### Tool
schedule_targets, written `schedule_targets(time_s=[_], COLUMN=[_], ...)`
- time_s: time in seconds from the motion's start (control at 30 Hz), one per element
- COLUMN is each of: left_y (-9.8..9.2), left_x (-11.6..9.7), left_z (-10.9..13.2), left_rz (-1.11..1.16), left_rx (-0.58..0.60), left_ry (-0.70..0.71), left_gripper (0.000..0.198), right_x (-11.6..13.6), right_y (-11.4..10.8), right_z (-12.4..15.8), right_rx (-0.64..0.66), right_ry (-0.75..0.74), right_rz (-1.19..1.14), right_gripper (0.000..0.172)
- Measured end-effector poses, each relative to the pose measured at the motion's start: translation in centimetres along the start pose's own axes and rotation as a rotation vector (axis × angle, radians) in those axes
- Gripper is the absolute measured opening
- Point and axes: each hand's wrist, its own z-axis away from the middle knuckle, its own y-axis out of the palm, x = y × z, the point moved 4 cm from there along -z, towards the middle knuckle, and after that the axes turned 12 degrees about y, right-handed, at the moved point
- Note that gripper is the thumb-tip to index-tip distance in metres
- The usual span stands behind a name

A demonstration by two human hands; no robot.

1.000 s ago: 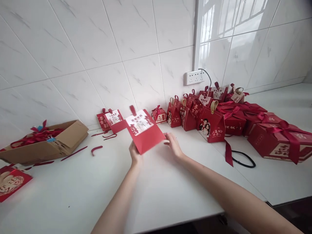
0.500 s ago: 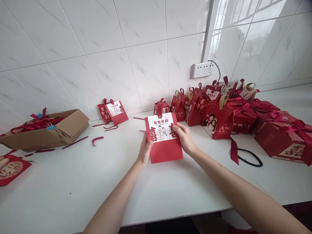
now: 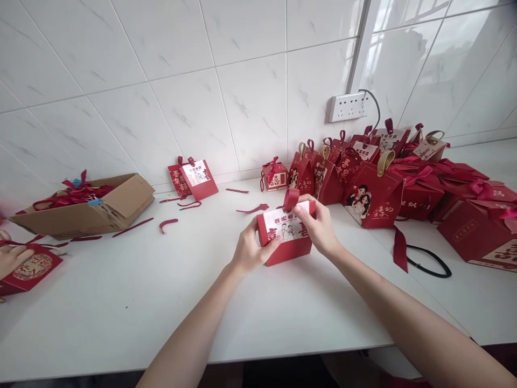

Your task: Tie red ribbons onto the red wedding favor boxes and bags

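Between my two hands is a red and white gift box [image 3: 288, 253] with a printed couple on its front and a red ribbon loop on top. My left hand [image 3: 252, 245] grips its left side, the thumb lying across the front. My right hand [image 3: 319, 223] holds the upper right edge, thumb on the white panel near the loop. The fingers behind the box are hidden. Beyond it, a small red box with a bow [image 3: 276, 177] stands near the wall, and loose red ribbon pieces [image 3: 252, 209] lie on the white table [image 3: 226, 318].
Many finished-looking red gift boxes [image 3: 374, 199] crowd the right side, with a black cord loop [image 3: 430, 261] before them. A cardboard box [image 3: 121, 207] of ribbons stands left. Two flat red boxes [image 3: 200, 180] lean on the wall. Another person's hand [image 3: 12, 258] touches a red box [image 3: 38, 269].
The gift box has tilted back and looks shorter. My left thumb has moved onto its front, and my right hand has shifted up toward the loop. Another person's hand has appeared at far left.
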Motion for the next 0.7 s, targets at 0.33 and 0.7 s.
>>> schedule_targets(time_s=[0.33, 0.7], left_y=[0.4, -5.0], left_x=[1.0, -17.5], left_z=[0.7, -5.5], left_rz=[0.169, -0.118], left_rx=[0.082, -0.461], left_ry=[0.009, 0.847], left_gripper=[0.040, 0.077], right_x=[0.0, 0.7], right_y=[0.5, 0.8], right_z=[0.3, 0.8], right_rx=[0.023, -0.013], right_ry=[0.079, 0.038], right_rz=[-0.002, 0.055], right_gripper=[0.034, 0.029])
